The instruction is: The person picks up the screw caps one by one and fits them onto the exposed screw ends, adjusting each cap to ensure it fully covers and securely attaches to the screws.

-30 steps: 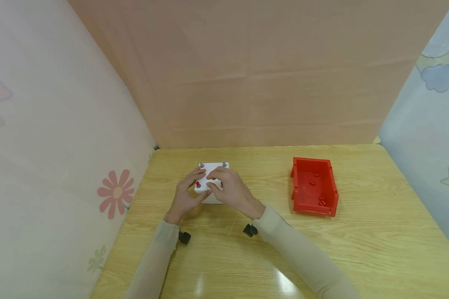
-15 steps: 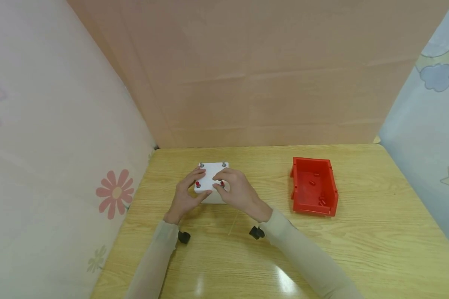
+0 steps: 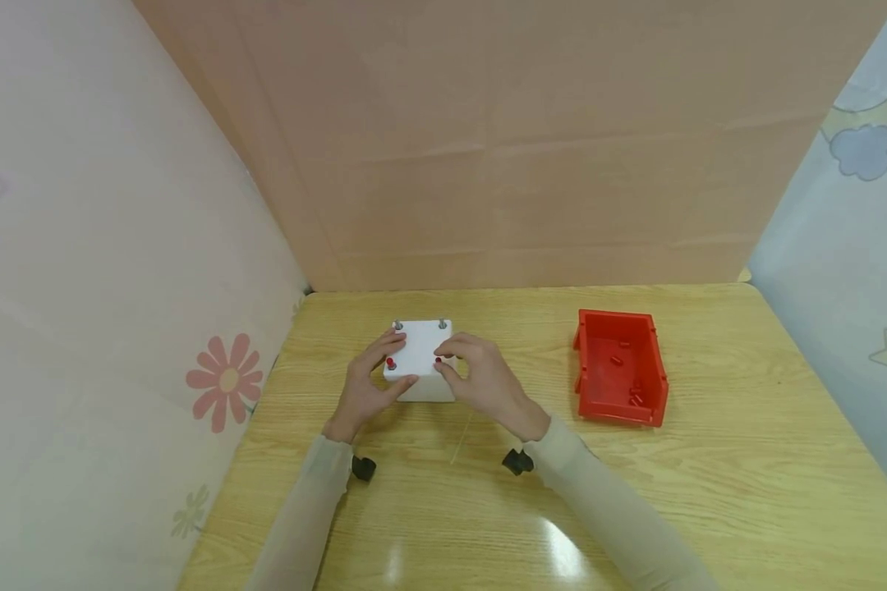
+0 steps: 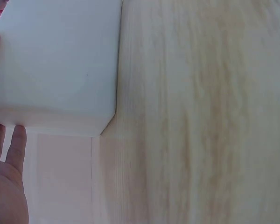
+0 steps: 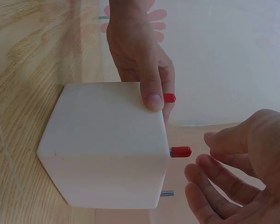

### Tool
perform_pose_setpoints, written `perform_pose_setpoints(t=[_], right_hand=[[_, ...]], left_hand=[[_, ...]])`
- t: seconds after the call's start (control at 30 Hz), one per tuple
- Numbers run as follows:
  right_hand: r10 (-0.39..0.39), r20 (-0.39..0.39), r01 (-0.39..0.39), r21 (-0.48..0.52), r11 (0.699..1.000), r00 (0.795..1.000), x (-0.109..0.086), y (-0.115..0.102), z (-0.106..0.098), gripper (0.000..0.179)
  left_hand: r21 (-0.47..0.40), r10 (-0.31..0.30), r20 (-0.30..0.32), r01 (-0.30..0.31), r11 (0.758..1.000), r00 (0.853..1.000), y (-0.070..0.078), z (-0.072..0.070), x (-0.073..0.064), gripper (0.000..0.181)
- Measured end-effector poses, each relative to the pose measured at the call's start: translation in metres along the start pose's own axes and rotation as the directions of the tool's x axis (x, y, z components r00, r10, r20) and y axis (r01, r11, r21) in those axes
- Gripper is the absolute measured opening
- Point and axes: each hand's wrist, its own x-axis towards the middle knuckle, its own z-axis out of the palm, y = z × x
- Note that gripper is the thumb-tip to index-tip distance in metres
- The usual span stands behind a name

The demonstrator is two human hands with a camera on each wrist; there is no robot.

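Observation:
A white block [image 3: 418, 349] stands on the table, with a threaded stud near each top corner. My left hand [image 3: 362, 391] grips its left side, thumb on the front face and fingers round the far side; in the left wrist view fingertips [image 4: 18, 140] touch the block. Red caps cover the two near studs: the right one [image 5: 181, 151] and the left one [image 5: 169, 98], beside my left thumb. The far studs are bare metal, one such stud [image 5: 168, 193] showing in the right wrist view. My right hand [image 3: 485, 382] hovers around the right cap, thumb and fingers apart from it.
To the right stands a red open bin [image 3: 621, 369] with several loose red caps [image 3: 636, 398] inside. A thin pale strip [image 3: 461, 439] lies on the wooden table [image 3: 443, 517] in front of the block. Papered walls enclose the back and sides.
My right hand has drawn back to the right from over the block's near right corner, uncovering the red cap on that stud. The left hand has kept its place.

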Motion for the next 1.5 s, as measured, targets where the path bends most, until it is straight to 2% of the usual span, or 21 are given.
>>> perform_pose_setpoints(t=[0.2,0.4,0.63,0.73,0.87,0.97,1.13,1.37,1.5], right_hand=[[0.013,-0.004,-0.013,-0.035,0.999,1.000,-0.005,0.004,-0.004,0.011],[0.033,-0.018,-0.033,-0.010,0.999,0.999,-0.010,0.008,-0.011,0.015],[0.063,-0.027,-0.064,-0.031,0.997,0.998,-0.014,0.017,-0.016,0.020],[0.065,-0.031,-0.067,-0.045,0.997,0.997,-0.017,0.020,-0.019,0.019],[0.072,-0.038,-0.074,-0.060,0.995,0.997,-0.022,0.020,-0.025,0.018],[0.084,-0.047,-0.088,-0.070,0.994,0.995,-0.026,0.020,-0.030,0.018],[0.090,-0.075,-0.097,-0.098,0.990,0.993,-0.034,0.021,-0.040,0.018],[0.088,-0.098,-0.099,-0.117,0.988,0.991,-0.043,0.029,-0.050,0.018],[0.074,-0.108,-0.088,-0.125,0.988,0.991,-0.048,0.033,-0.053,0.018]], left_hand=[[-0.003,-0.023,-0.008,0.023,1.000,1.000,-0.001,0.000,0.000,0.056],[0.006,-0.067,-0.009,0.068,0.998,0.998,0.003,-0.001,0.001,0.056],[-0.001,-0.082,-0.006,0.082,0.997,0.997,0.003,-0.003,0.001,0.056],[0.003,-0.084,-0.009,0.084,0.996,0.996,-0.004,-0.001,0.001,0.057],[0.033,-0.090,-0.015,0.091,0.995,0.996,-0.021,0.001,-0.003,0.060],[0.046,-0.091,-0.013,0.091,0.995,0.996,-0.030,0.001,-0.004,0.062],[0.028,-0.062,0.003,0.062,0.998,0.998,-0.034,0.000,-0.004,0.060],[0.020,-0.038,-0.003,0.038,0.999,0.999,-0.034,0.001,-0.004,0.061],[0.018,-0.037,-0.015,0.037,0.999,0.999,-0.029,0.003,-0.004,0.062]])
